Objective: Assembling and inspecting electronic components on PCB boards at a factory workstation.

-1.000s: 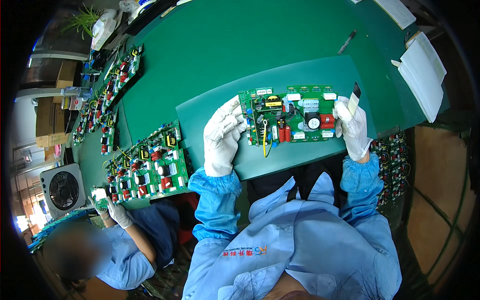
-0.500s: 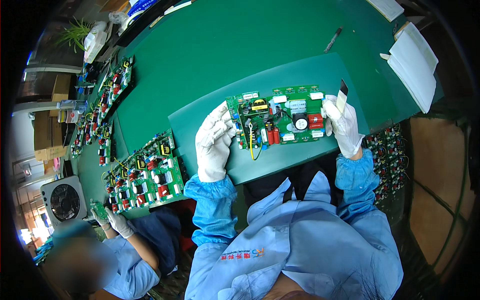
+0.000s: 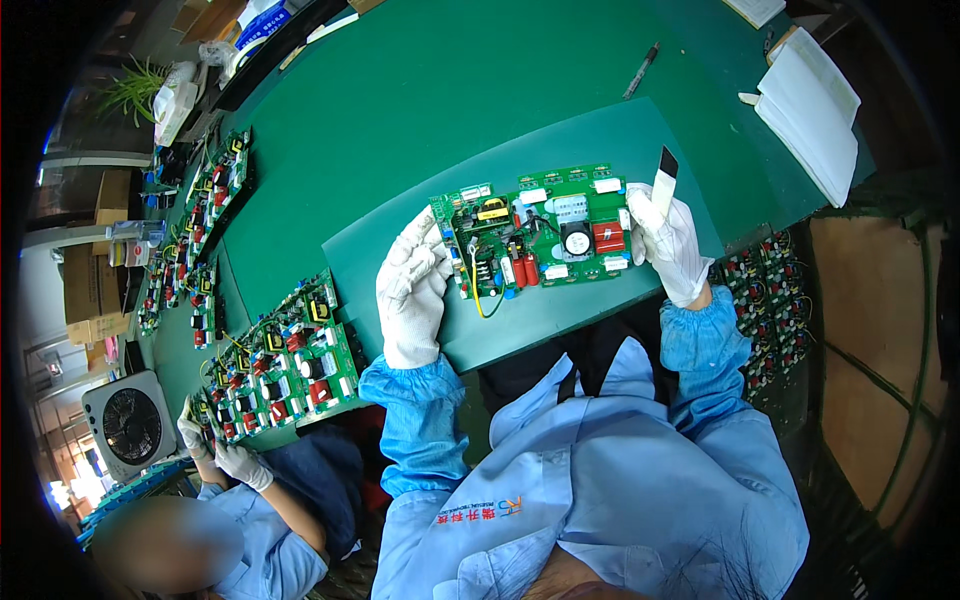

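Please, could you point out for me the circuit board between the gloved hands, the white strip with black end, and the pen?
Circuit board (image 3: 545, 232): head view, middle of its component side.
White strip (image 3: 662, 187): head view, white part beside its black end.
Pen (image 3: 641, 72): head view, middle of its barrel.

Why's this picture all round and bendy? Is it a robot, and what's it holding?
No robot here, just a person wearing white gloves. A camera on their head looks down, and its very wide lens bends straight edges.

The fingers of the left hand and right hand hold a green circuit board by its ends. A black-and-white strip pokes out of the right hand.

On the green table lie a pen, papers and more boards.
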### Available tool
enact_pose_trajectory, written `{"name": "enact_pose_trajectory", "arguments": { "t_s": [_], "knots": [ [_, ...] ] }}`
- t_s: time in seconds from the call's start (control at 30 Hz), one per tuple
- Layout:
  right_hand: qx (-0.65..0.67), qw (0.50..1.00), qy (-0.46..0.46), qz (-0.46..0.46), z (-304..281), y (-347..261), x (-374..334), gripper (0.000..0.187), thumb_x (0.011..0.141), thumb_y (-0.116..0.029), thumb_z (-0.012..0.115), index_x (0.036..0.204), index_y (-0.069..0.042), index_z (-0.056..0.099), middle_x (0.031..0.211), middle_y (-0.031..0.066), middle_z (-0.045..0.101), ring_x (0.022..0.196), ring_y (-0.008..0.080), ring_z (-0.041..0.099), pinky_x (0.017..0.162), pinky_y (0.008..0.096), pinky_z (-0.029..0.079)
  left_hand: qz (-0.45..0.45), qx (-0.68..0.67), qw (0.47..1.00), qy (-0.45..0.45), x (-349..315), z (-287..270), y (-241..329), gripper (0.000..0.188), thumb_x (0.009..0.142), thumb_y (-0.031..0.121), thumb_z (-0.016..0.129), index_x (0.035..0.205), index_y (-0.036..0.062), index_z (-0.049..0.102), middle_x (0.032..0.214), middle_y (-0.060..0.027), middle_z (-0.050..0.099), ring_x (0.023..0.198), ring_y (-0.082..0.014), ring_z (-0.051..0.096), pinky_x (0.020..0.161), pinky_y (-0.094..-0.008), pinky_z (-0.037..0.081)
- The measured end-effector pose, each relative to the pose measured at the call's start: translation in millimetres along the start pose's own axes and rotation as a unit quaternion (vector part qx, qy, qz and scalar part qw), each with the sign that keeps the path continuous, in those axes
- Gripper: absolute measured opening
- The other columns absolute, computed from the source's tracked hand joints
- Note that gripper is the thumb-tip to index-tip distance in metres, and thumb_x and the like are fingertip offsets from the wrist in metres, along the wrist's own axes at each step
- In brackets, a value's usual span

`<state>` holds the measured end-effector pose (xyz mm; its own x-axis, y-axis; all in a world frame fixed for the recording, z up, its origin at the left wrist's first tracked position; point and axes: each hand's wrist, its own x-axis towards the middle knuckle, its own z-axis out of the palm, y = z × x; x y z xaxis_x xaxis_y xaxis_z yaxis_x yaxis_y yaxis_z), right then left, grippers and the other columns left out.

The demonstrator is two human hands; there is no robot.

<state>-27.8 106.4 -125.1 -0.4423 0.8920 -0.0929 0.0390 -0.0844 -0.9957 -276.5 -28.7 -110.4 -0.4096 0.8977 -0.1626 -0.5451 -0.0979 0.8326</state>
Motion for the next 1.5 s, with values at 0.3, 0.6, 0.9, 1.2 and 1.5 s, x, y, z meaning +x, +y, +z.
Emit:
{"name": "enact_pose_trajectory", "arguments": {
  "t_s": [0.3, 0.6, 0.9, 1.2, 1.5],
  "knots": [
    [0.002, 1.0, -0.016, 0.017, -0.3, -1.9, -2.4, 0.044, 0.094, -0.042, 0.044, 0.093, 0.0, 0.059, 0.057, 0.0005, 0.047, 0.043, 0.0067, 0.042, 0.039, 0.0213, 0.029, -0.004, -0.001, 1.0, 0.005, -4.0, 8.5, 3.7, 0.062, 0.077, 0.014, 0.056, 0.131, -0.0107, 0.036, 0.123, -0.0131, 0.052, 0.089, -0.0113, 0.053, 0.083, -0.025, 0.045],
    [0.031, 0.998, -0.039, 0.029, -1.9, -1.7, -1.9, 0.041, 0.093, -0.036, 0.049, 0.097, 0.004, 0.058, 0.067, 0.0055, 0.053, 0.048, 0.0103, 0.049, 0.042, 0.0236, 0.037, -0.005, -0.013, 1.0, -0.008, -1.4, -2.4, 0.4, 0.064, 0.078, 0.013, 0.055, 0.133, -0.0109, 0.034, 0.122, -0.013, 0.052, 0.089, -0.0108, 0.053, 0.083, -0.0248, 0.045],
    [-0.029, 0.999, -0.023, -0.002, 2.4, -6.7, -2.8, 0.038, 0.095, -0.031, 0.047, 0.102, 0.004, 0.059, 0.07, 0.0055, 0.053, 0.05, 0.011, 0.05, 0.044, 0.0257, 0.038, -0.002, -0.009, 1.0, -0.003, -2.1, -4.9, 0.4, 0.063, 0.079, 0.014, 0.053, 0.133, -0.0108, 0.033, 0.128, -0.015, 0.049, 0.1, -0.0129, 0.054, 0.091, -0.0265, 0.043],
    [-0.07, 0.997, -0.023, -0.023, 1.8, -2.7, -2.7, 0.036, 0.095, -0.027, 0.044, 0.104, 0.004, 0.059, 0.069, 0.0062, 0.053, 0.05, 0.0114, 0.048, 0.044, 0.0257, 0.037, -0.001, -0.016, 1.0, -0.009, -3.2, -5.3, 0.3, 0.062, 0.08, 0.014, 0.053, 0.133, -0.0108, 0.033, 0.125, -0.0139, 0.05, 0.099, -0.0132, 0.054, 0.092, -0.0279, 0.043],
    [-0.047, 0.998, -0.016, -0.026, 2.8, 3.3, -1.3, 0.036, 0.094, -0.03, 0.047, 0.105, 0.003, 0.059, 0.065, 0.0038, 0.052, 0.049, 0.0096, 0.046, 0.044, 0.0252, 0.036, -0.002, -0.011, 1.0, 0.0, -4.1, -2.2, 0.9, 0.062, 0.08, 0.013, 0.053, 0.133, -0.0108, 0.033, 0.125, -0.0142, 0.05, 0.1, -0.0134, 0.054, 0.092, -0.0282, 0.043]
  ]
}}
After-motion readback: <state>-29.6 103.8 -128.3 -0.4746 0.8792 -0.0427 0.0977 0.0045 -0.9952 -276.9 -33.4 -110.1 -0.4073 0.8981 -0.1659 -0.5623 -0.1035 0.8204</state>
